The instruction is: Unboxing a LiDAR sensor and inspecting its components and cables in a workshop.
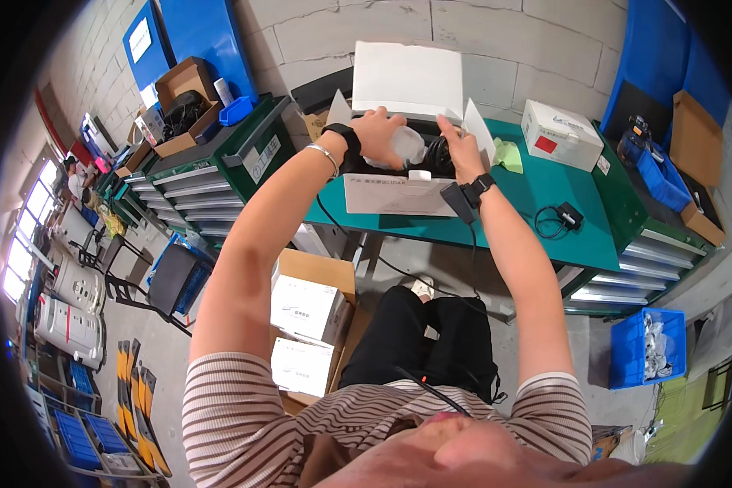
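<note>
An open white cardboard box (390,195) stands on the green table, its lid (407,81) raised at the back and its side flaps up. My left hand (376,137) reaches into its left part, fingers closed around a round, translucent plastic-wrapped thing (408,147). At the right side of the box, my right hand (462,150) grips a coiled black cable (439,157). The box's dark inside is mostly hidden by both hands. A black block (459,202) with a hanging cord sits at my right wrist.
On the green table (537,195) lie a yellow-green cloth (508,156), a closed white box (563,134) and a black adapter with cable (569,215). Green drawer cabinets flank it. A carton (342,281) of white boxes stands left of my legs; a blue bin (626,358) stands right.
</note>
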The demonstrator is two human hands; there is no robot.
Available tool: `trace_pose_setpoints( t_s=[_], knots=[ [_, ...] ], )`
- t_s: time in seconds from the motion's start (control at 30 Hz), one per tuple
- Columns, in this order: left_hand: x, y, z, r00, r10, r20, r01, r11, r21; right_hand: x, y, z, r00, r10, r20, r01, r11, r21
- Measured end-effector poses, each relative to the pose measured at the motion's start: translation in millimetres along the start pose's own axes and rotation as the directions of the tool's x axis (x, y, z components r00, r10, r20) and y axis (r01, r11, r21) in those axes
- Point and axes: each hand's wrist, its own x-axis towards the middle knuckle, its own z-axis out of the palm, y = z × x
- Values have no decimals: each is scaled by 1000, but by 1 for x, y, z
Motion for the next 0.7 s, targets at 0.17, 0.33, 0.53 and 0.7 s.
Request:
trace_pose_setpoints(
  t_s=[0.17,0.33,0.53,0.7],
  knots=[
    [7,-6,-8,999,0,-35,-1,999,-46,12,-10,-1,1000,-6,2,6,1000,14],
    [4,8,-9,1000,6,1,-6,1000,7,9,8,-1,994,-105,41,108,992,-72],
    [-4,19,8,999,43,-23,-40,991,129,-3,29,-7,993,-114,11,114,988,-102],
    [-1,-3,17,1000,-17,-19,16,1000,-12,5,39,-12,999,16,-49,-14,999,51]
  ],
)
